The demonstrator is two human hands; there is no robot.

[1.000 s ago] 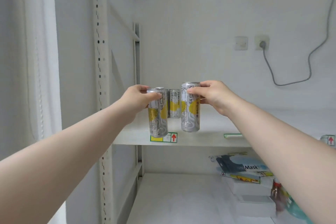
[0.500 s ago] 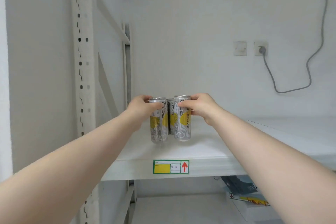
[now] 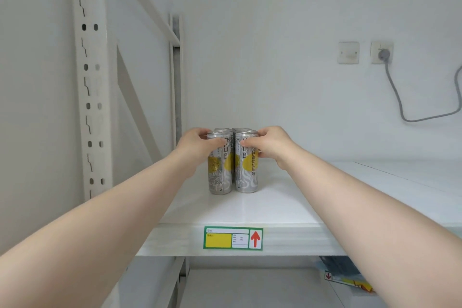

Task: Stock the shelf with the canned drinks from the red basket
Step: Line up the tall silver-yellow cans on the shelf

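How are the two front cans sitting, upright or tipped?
Upright: left can and right can stand flat on the shelf, left hand and right hand gripping their tops.

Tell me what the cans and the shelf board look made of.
Cans: likely thin metal, probably aluminium, judging by the silver sheen, bright rims and printed yellow label. Shelf board: smooth white with a faint gloss; painted metal or laminate, cannot tell which.

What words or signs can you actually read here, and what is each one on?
"LI", letters above partly covered: left silver-and-yellow drink can in front.
"片仔癀饮品系列", running downward: right silver-and-yellow drink can in front.
Red up arrow: green-bordered label on the edge of the white shelf; its small print is too small to read.
Fine print on the left can: too small to read.
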